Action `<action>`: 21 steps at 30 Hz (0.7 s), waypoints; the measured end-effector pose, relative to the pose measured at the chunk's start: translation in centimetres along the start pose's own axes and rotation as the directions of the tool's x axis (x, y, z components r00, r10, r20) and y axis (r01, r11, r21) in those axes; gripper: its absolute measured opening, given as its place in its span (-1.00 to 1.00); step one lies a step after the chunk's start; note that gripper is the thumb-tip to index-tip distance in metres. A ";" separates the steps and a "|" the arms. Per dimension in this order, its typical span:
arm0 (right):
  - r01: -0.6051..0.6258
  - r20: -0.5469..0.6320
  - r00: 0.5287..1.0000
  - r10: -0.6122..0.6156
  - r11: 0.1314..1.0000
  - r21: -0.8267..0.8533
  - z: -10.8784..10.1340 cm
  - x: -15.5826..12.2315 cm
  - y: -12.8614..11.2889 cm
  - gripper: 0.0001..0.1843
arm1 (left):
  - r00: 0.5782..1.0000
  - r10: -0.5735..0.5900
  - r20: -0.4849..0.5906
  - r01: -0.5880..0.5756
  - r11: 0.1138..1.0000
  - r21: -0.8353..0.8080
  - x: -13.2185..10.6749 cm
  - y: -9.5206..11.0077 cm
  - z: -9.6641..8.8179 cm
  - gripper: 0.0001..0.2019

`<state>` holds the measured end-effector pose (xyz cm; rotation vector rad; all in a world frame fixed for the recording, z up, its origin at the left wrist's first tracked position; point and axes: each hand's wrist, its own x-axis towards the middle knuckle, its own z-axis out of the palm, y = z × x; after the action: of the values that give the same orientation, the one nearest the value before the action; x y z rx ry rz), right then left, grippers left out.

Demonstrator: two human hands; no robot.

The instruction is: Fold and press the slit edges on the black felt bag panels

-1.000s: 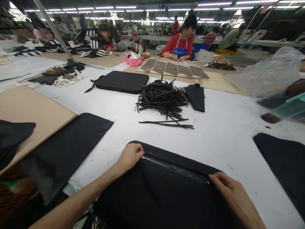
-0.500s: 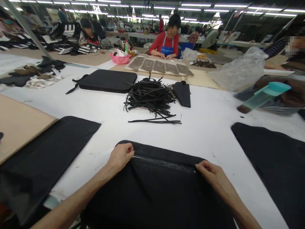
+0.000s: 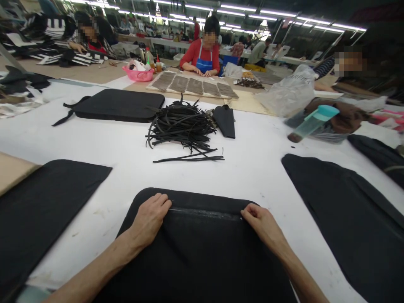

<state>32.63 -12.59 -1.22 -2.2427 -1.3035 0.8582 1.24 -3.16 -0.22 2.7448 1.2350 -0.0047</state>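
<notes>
A black fabric-covered pad (image 3: pixel 195 256) with rounded far corners lies on the white table in front of me. Along its far edge runs a folded band, and beneath that a narrow seam with a shiny, whitish streak. My left hand (image 3: pixel 151 214) has its fingers curled onto the fabric at the seam's left end. At the right end, my right hand (image 3: pixel 263 221) pinches the band's edge between thumb and fingers. A heap of thin black strips (image 3: pixel 183 124) lies beyond the pad, with a few loose strips (image 3: pixel 189 158) on the near side of the heap.
Black panels lie to the left (image 3: pixel 53 210) and right (image 3: pixel 344 210). Farther back are a black cushion (image 3: pixel 120 105), a teal-lidded bottle (image 3: pixel 312 124), a plastic bag (image 3: pixel 287 90) and a pink basket (image 3: pixel 139 75). A co-worker in red (image 3: pixel 202 57) sits across the table.
The view has turned slightly right, so the scene shifts left. My left hand's fingers now lie flatter over the band at the seam's left end; my right hand keeps its pinch.
</notes>
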 end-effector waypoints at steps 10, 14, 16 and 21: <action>-0.029 -0.037 0.999 0.025 0.992 -0.121 0.2 -0.2 -0.8 -0.76 | 0.997 0.062 0.045 -0.074 0.942 0.328 -1.3 2.5 -0.1 -0.40; -0.055 -0.068 0.997 0.046 0.987 -0.148 0.2 -0.4 -1.3 -0.78 | 0.995 0.070 0.074 -0.095 0.905 0.415 -1.2 3.4 -0.4 -0.37; -0.067 -0.078 0.995 0.055 0.985 -0.158 0.2 -0.5 -1.5 -0.79 | 0.994 0.070 0.082 -0.099 0.894 0.438 -1.1 3.4 -0.5 -0.37; -0.088 -0.087 0.994 0.074 0.982 -0.168 0.2 -0.6 -1.7 -0.79 | 0.994 0.090 0.066 -0.110 0.878 0.467 -1.2 3.1 -0.2 -0.37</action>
<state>31.16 -12.32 -0.16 -2.4518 -1.3021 0.6986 2.75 -6.02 0.44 3.1928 1.2095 -0.4043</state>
